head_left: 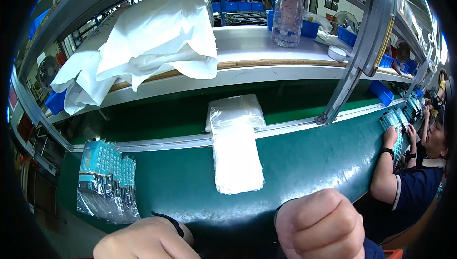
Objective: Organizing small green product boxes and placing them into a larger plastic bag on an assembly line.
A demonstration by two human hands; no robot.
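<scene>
My right hand (324,225) is raised close to the camera at the lower right, curled into a fist, and nothing shows in its fingers. At the bottom edge, my left hand (143,241) shows its back. Its fingers run out of view, so whether it holds anything is hidden. A black band (170,223) circles the wrist beside it. Both hands are apart from the goods on the green bench (176,183). Beyond them lies a stack of clear plastic bags (238,159), its far end on a bulkier clear packet (247,106). Left of it stands a row of bagged teal-and-black packages (105,178).
A metal rail (295,124) and upright post (342,87) border the bench. On the shelf above are white plastic sheeting (157,35), a clear pink-lidded bottle (287,18) and a round white object (336,53). At right, a co-worker (404,173) handles teal items.
</scene>
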